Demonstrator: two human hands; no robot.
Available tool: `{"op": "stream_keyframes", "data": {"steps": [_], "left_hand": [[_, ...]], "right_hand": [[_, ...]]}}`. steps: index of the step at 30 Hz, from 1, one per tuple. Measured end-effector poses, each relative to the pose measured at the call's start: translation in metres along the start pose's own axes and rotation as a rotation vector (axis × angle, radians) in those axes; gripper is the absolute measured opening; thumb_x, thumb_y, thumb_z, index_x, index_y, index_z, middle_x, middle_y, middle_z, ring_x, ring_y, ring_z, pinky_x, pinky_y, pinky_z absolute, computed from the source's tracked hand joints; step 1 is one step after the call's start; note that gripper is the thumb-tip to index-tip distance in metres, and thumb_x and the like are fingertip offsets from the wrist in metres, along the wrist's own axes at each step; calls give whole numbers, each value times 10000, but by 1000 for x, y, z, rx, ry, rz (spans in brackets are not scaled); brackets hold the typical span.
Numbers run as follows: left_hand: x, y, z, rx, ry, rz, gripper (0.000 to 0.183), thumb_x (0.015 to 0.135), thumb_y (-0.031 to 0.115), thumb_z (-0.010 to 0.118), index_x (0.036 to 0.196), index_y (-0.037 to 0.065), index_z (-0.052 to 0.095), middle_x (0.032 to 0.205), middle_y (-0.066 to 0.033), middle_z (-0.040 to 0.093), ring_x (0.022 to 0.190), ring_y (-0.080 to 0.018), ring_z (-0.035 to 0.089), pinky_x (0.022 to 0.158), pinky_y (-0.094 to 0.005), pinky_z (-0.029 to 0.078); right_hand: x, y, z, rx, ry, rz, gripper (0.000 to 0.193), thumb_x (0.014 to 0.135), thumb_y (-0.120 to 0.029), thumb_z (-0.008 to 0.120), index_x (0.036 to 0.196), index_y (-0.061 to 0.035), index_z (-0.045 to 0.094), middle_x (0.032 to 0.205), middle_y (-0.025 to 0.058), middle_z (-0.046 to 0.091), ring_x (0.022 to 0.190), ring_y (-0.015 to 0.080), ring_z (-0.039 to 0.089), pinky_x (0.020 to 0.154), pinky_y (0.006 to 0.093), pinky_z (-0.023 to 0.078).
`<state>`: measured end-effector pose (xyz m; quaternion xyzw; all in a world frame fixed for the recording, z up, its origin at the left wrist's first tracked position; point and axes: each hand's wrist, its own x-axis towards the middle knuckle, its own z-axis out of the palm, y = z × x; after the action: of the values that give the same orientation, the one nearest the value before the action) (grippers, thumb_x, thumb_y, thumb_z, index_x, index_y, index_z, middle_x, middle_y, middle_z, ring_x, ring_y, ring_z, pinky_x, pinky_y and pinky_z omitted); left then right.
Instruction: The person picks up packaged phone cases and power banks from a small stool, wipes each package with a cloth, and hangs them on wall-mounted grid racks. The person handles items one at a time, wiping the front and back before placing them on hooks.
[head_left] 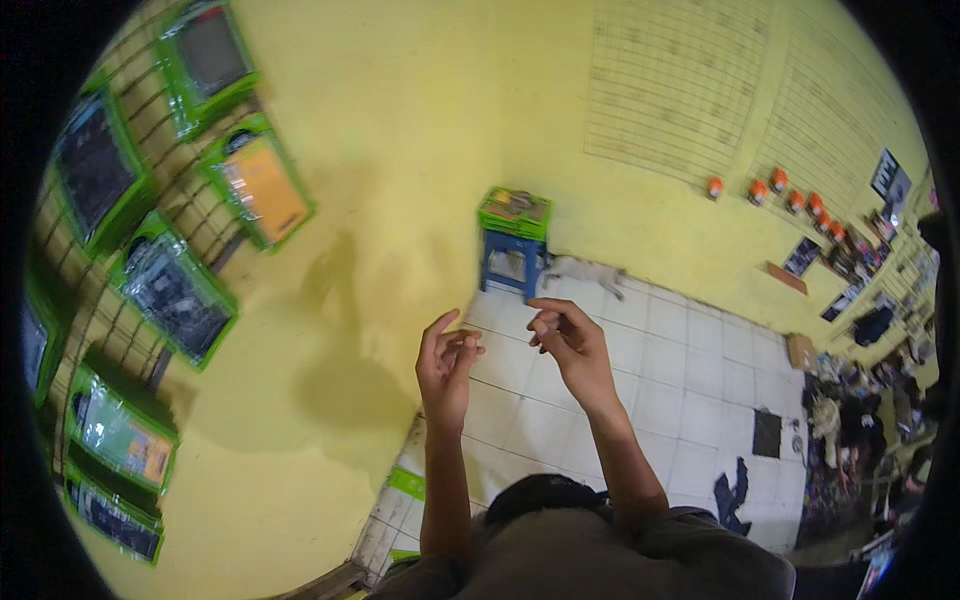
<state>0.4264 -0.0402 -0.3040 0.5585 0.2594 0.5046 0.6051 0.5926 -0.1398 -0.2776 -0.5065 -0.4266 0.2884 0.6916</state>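
My left hand [447, 370] is raised in front of me with its fingers bent and apart, holding nothing that I can see. My right hand [578, 355] is held up beside it at about the same height. Its fingers curl loosely toward the left hand, and no object shows in them. A gap separates the two hands, and neither touches anything. Beyond them, a blue stool [510, 262] stands against the wall with a stack of green-edged packages [515, 212] on top.
Green-edged packages [178, 290] hang on a wire rack at the left. A pale cat [585, 272] lies on the white tiled floor [640, 390] by the wall. Dark cloth [733, 497] and a dark square [767, 433] are on the floor. Orange containers [780, 182] line the right wall near clutter.
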Motion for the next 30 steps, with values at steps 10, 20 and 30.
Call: {"op": "stream_keyframes", "data": {"steps": [10, 20, 30], "left_hand": [[152, -134, 166, -53, -180, -177, 398, 1027, 102, 690, 1402, 15, 590, 1093, -114, 723, 961, -162, 685, 898, -326, 571], [416, -288, 220, 58, -53, -245, 336, 1018, 91, 691, 1343, 26, 636, 1061, -68, 751, 891, -123, 694, 761, -267, 520], [562, -391, 242, 80, 45, -458, 313, 983, 91, 718, 1284, 19, 673, 1056, -56, 733, 891, -121, 684, 768, -263, 516]], "right_hand": [[128, 56, -160, -36, 132, 103, 276, 1059, -93, 649, 1327, -26, 659, 993, 40, 680, 879, 127, 646, 779, 279, 513], [374, 150, -237, -104, 44, 129, 261, 1060, -95, 636, 1311, -36, 670, 977, 63, 705, 857, 133, 651, 761, 289, 520], [583, 236, -281, -139, 42, 310, 228, 1048, -108, 615, 1230, 7, 692, 974, 83, 712, 853, 147, 668, 763, 297, 525]]}}
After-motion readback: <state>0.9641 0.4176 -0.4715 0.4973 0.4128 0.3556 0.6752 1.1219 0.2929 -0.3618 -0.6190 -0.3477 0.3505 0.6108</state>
